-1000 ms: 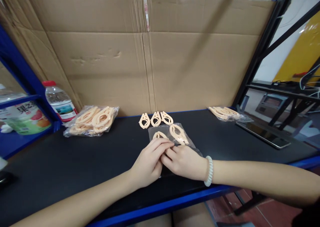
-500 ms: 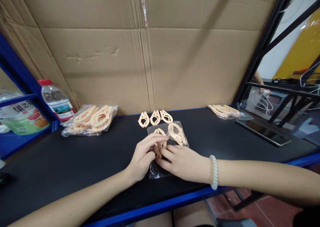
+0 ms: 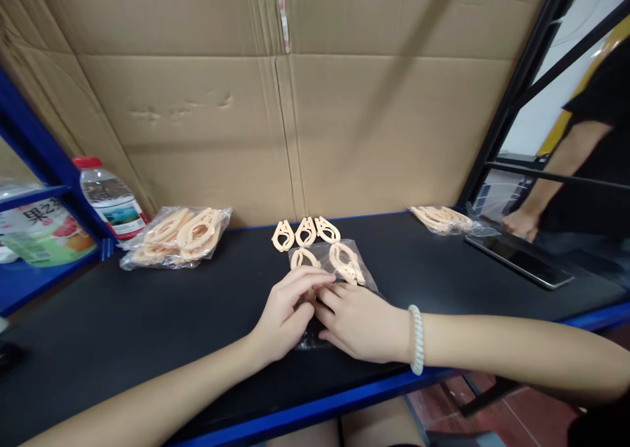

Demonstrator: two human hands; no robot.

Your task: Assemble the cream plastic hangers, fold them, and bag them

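Observation:
A clear plastic bag [image 3: 363, 256] lies flat on the black table in front of me, with beige folded plastic hangers in or on it. One folded hanger [image 3: 346, 262] shows at the bag's right; another hanger [image 3: 305, 258] on the left is partly covered by my fingers. My left hand [image 3: 293, 309] curves over the bag's left side, long fingers stretched across and thumb below. From the right, my right hand [image 3: 359, 319] bends its fingers down on the bag, touching the left fingertips. What lies under the fingers is hidden. Three folded hangers [image 3: 306, 232] stand in a row just behind the bag.
A bagged stack of hangers [image 3: 180, 237] lies at left, near a red-capped bottle [image 3: 113, 197]. Another bagged stack [image 3: 440, 220] and a dark tablet-like device [image 3: 519, 261] lie at right. A cardboard wall [image 3: 374, 106] closes the back. Another person's arm [image 3: 556, 178] shows beyond the frame.
The left hanger at the bag has shifted left and its loop shows more fully. My right hand has moved slightly down, flatter over the bag. Another person has come into view at right.

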